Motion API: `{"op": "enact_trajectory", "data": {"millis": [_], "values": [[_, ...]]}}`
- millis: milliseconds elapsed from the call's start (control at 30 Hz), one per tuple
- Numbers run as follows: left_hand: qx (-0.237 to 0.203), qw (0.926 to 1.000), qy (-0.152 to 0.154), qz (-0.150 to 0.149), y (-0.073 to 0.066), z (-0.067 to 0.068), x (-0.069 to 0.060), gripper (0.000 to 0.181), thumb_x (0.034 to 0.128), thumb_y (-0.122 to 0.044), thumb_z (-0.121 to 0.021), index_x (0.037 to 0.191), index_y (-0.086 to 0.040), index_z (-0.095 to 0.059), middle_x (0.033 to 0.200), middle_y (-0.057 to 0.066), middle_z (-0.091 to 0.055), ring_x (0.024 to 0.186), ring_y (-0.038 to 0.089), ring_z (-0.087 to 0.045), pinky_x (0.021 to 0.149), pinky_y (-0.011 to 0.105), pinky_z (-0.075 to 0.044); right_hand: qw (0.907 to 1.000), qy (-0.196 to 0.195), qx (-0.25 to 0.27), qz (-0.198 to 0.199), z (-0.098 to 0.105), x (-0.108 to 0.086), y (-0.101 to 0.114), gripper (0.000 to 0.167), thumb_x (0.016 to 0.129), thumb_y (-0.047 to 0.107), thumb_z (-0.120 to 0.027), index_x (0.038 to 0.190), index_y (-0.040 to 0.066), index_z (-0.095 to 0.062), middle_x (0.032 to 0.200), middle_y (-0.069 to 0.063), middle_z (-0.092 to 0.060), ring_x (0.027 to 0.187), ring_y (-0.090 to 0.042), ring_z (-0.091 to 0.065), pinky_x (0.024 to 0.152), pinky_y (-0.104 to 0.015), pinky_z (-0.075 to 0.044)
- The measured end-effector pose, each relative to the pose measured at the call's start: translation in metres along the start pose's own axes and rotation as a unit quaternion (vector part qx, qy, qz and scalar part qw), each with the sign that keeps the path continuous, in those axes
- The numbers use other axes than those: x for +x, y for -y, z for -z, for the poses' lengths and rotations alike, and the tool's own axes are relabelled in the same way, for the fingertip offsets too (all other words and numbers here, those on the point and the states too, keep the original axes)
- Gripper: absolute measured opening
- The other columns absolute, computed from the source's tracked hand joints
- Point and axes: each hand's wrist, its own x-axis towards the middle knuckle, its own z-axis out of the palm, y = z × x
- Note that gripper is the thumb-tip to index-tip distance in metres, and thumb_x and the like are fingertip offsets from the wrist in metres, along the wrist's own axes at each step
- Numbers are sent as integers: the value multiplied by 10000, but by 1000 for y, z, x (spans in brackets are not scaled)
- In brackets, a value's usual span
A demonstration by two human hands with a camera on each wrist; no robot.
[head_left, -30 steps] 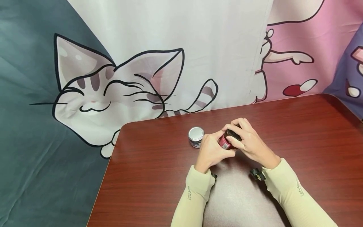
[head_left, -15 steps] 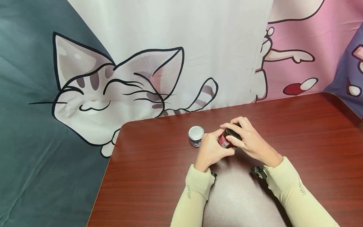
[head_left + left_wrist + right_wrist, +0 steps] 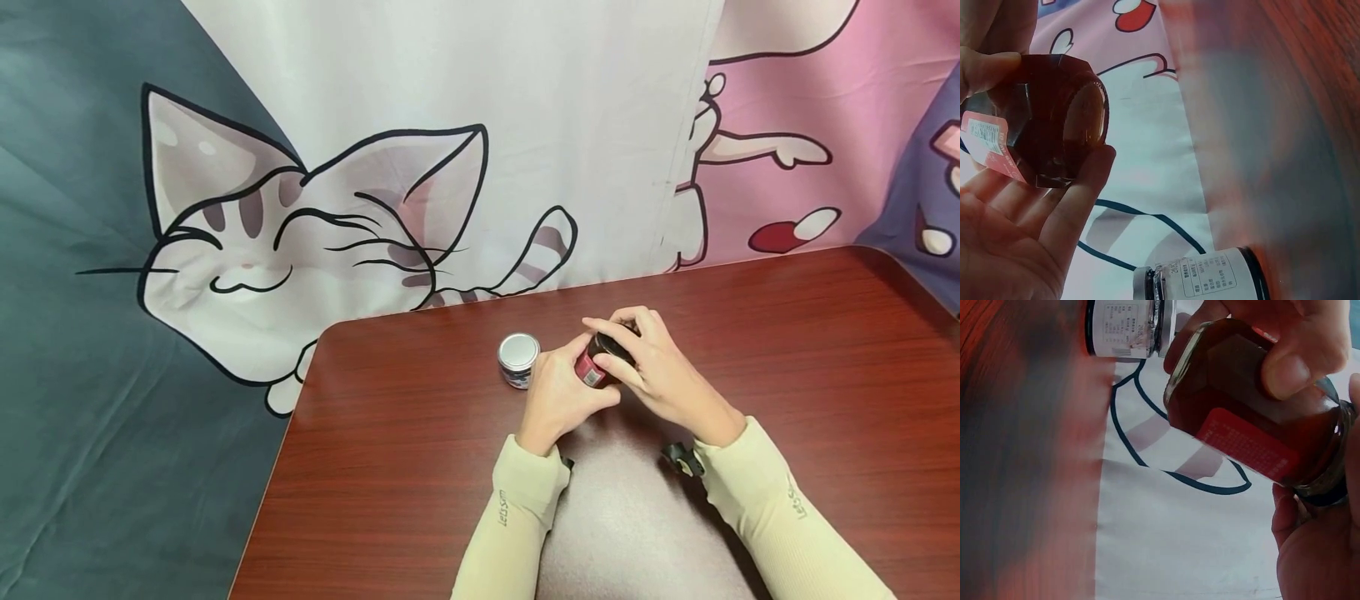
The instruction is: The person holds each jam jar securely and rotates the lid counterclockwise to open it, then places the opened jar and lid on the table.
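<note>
A dark red-brown glass jar (image 3: 590,372) with a red label is held tilted above the table. My left hand (image 3: 562,396) grips its body between thumb and fingers. In the left wrist view, the bottom of the faceted jar (image 3: 1047,125) faces right. My right hand (image 3: 663,367) holds the black lid (image 3: 617,340), thumb on the near side and fingers around the far side, index finger reaching past the rim. The right wrist view shows the lid end of the jar (image 3: 1229,394) at the right hand's palm. The lid looks to be on the jar.
A small glass jar with a silver lid (image 3: 519,354) and a printed white label stands on the table just left of my left hand. The reddish-brown wooden table (image 3: 390,467) meets a cartoon-print cloth (image 3: 600,125) at its back edge.
The right hand's fingers have shifted slightly around the lid, with the index finger now straighter. The jar has moved very slightly up; the silver-lidded jar has stayed put.
</note>
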Motion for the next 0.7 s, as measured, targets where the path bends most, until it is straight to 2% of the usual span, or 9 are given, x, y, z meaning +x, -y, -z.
{"op": "enact_trajectory", "data": {"millis": [133,233,567,700], "values": [[21,10000,4,5,0,0,0,466,617,-230,-830,1054,-239,-669,759,-148,-603,607,-1,-504,561,137,-393,10000,9,9,-61,0,0,2,399,1034,301,-566,1352,64,-605,1170,-176,-493,1071,-330,-439,895,-459,-343],[36,10000,22,24,0,0,0,472,617,-233,-832,1062,-240,-672,762,-146,-608,610,-2,-506,566,135,-394,10000,24,32,-58,-1,1,4,376,1012,216,-605,1347,46,-607,1183,-178,-491,1064,-325,-436,883,-447,-344],[59,9998,116,115,1,0,0,514,626,-245,-831,1117,-252,-682,785,-144,-636,620,-8,-513,576,134,-395,9999,88,23,116,0,0,2,454,1058,335,-504,1401,45,-572,1194,-196,-500,1082,-352,-436,902,-463,-344],[43,9998,137,129,2,0,0,507,624,-246,-828,1110,-257,-683,789,-149,-637,626,-10,-513,581,133,-396,9999,145,0,54,1,0,2,448,1043,288,-548,1418,43,-559,1207,-192,-510,1103,-357,-434,910,-467,-348]]}}
